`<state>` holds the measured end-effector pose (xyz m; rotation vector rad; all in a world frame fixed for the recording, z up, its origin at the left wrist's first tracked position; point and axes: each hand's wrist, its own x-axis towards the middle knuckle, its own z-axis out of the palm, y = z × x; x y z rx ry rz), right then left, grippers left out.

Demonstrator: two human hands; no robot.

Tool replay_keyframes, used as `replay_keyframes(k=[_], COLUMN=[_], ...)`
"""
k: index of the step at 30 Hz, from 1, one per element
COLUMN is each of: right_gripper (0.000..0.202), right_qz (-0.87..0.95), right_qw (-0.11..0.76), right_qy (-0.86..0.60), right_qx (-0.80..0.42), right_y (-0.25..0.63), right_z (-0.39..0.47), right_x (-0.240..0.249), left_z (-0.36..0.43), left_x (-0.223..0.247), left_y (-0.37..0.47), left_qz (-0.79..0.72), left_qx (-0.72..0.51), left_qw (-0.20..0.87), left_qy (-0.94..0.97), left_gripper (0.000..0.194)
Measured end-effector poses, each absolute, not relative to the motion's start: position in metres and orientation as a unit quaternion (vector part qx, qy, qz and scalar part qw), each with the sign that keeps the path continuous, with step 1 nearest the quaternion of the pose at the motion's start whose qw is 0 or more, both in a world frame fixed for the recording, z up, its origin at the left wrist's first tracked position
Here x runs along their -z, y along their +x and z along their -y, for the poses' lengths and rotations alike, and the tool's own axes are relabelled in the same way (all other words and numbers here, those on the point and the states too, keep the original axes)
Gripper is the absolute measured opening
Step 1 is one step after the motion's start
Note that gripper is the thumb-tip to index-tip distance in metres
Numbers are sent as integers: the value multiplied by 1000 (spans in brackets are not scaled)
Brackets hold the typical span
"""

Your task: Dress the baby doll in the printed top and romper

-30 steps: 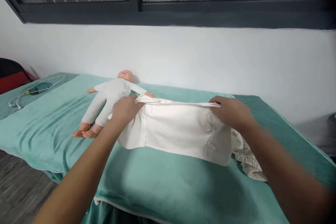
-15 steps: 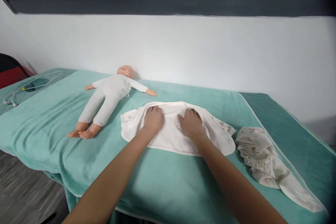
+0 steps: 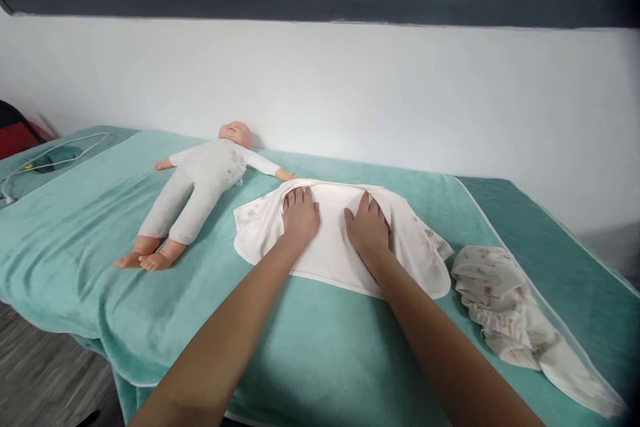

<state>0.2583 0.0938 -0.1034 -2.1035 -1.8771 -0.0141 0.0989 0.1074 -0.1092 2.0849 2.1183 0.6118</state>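
Observation:
A white baby garment [image 3: 332, 247] lies spread on the green cover in front of me, with small printed or snap-like marks at its side edges. My left hand [image 3: 301, 215] rests palm down on its left half, fingers extended toward the far edge. On the right half, my right hand [image 3: 369, 228] lies flat too, its thumb apart from the fingers. Folds of the fabric rise beside both hands. A baby doll [image 3: 200, 167] in a white suit lies on its back to the left, one hand close to the garment's far edge.
A crumpled patterned white cloth [image 3: 500, 307] lies at the right. The green cover [image 3: 310, 347] drapes over the front edge of the bed or table. A white cord [image 3: 55, 153] and a red and black item [image 3: 17, 130] are at the far left. Behind stands a white wall [image 3: 350, 93] under a window.
Both hands have pushed slightly away from me, and the garment's far edge has moved toward the wall, nearer the doll's hand. The fingers look straighter. The view has shifted a little.

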Motion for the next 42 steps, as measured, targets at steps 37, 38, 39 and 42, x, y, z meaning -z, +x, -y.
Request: replay_keyframes(k=[37, 38, 39, 42], right_gripper=[60, 61, 61, 62], right_qz=[793, 792, 792, 792], right_qw=[91, 93, 94, 92], right_qy=[-602, -603, -603, -603], right_qx=[24, 23, 22, 19], right_y=[250, 250, 250, 251], right_z=[-47, -46, -45, -43], right_x=[116, 117, 117, 118], left_z=[-55, -55, -54, -51], left_x=[118, 118, 118, 115], left_y=[99, 99, 98, 97], left_qz=[-659, -658, -657, -655], left_qx=[-150, -151, -153, -174], left_qw=[34, 36, 37, 40], left_qy=[736, 737, 737, 735], left_gripper=[66, 65, 64, 60])
